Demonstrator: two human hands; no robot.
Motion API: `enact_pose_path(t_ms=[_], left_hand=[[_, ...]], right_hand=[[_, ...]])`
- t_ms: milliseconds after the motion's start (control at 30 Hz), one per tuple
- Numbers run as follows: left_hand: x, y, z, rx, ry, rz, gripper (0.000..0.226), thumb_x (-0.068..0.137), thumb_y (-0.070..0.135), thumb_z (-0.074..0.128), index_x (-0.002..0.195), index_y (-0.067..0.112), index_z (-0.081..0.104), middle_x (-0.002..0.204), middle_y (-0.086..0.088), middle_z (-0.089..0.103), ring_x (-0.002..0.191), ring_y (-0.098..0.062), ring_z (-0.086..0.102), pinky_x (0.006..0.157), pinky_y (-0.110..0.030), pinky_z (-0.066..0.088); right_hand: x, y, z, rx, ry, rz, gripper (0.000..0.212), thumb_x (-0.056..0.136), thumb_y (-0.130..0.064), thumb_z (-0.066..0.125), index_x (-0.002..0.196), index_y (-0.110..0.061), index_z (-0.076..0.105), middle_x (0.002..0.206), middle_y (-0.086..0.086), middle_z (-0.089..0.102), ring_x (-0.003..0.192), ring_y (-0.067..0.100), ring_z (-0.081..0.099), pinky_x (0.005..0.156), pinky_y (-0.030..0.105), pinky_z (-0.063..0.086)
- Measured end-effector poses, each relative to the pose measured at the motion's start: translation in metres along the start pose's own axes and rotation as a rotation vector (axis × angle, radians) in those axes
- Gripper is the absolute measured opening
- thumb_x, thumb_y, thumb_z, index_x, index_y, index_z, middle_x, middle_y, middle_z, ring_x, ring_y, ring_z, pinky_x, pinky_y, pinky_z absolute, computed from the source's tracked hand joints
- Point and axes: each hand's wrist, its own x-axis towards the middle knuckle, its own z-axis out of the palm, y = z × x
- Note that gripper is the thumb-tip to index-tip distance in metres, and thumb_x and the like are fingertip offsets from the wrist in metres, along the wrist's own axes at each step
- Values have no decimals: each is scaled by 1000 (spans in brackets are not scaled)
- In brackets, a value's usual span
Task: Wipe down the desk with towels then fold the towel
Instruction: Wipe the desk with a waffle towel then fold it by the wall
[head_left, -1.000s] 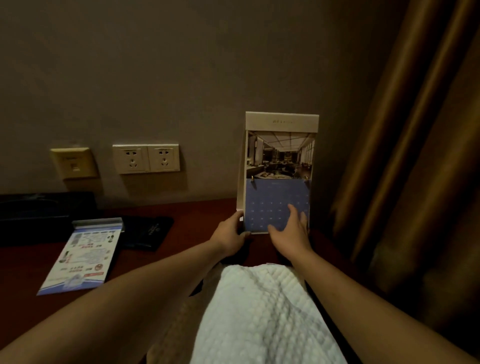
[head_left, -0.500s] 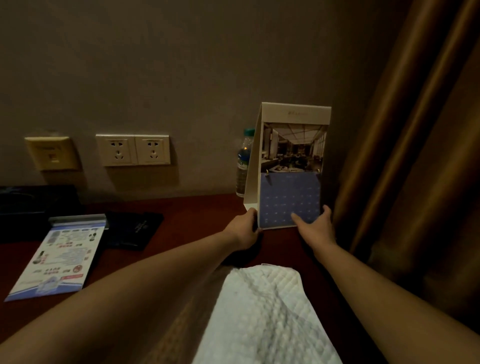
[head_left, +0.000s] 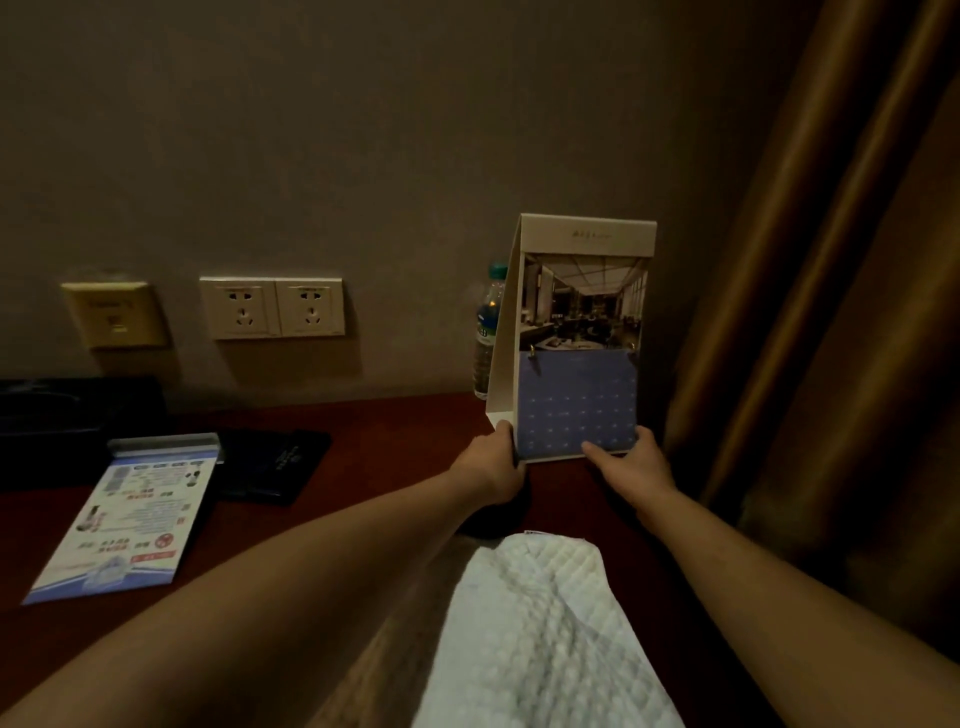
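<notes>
Seemingly a hotel room: dark wooden desk with tent-card calendar, bottled water, leaflet, wall sockets, heavy curtain.

One towel, one calendar, one bottle, two sockets.

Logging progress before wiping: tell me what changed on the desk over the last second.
The standing calendar shifted right toward the curtain, uncovering a water bottle behind it. The right hand slid from the calendar's blue face to grip its lower right corner. The left hand kept holding the lower left edge; towel, leaflet and black folder stayed put.
</notes>
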Motion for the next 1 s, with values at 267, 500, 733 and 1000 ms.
enact_pose_path(t_ms=[267,500,733,1000], left_hand=[[-25,-19,-14,-62,125,-81,39,99,21,58,133,13,42,128,-12,60,113,-28,61,91,-36,52],[-88,-70,-64,33,248,-170,40,94,32,55,131,25,43,119,-4,60,108,-24,58,87,-39,56],[-178,-165,-142,241,497,-420,68,83,44,70,140,22,40,141,-4,49,141,-29,38,122,-51,20],[-219,-212,-171,213,350,-605,133,59,71,82,154,15,9,152,-12,30,139,-37,32,113,-50,37]], right_hand=[[-42,-22,13,-162,182,-130,64,91,-21,76,145,-11,44,151,13,40,135,33,48,112,40,41],[-118,-98,89,-240,-191,-479,26,89,-2,65,101,-25,65,113,-2,60,105,17,59,88,32,52],[-177,-159,198,-286,-611,-537,42,93,-28,74,134,-25,62,129,-1,63,106,15,63,77,24,55],[-170,-173,256,-707,-669,-700,94,81,-71,72,156,-23,41,158,6,46,144,32,42,115,47,41]])
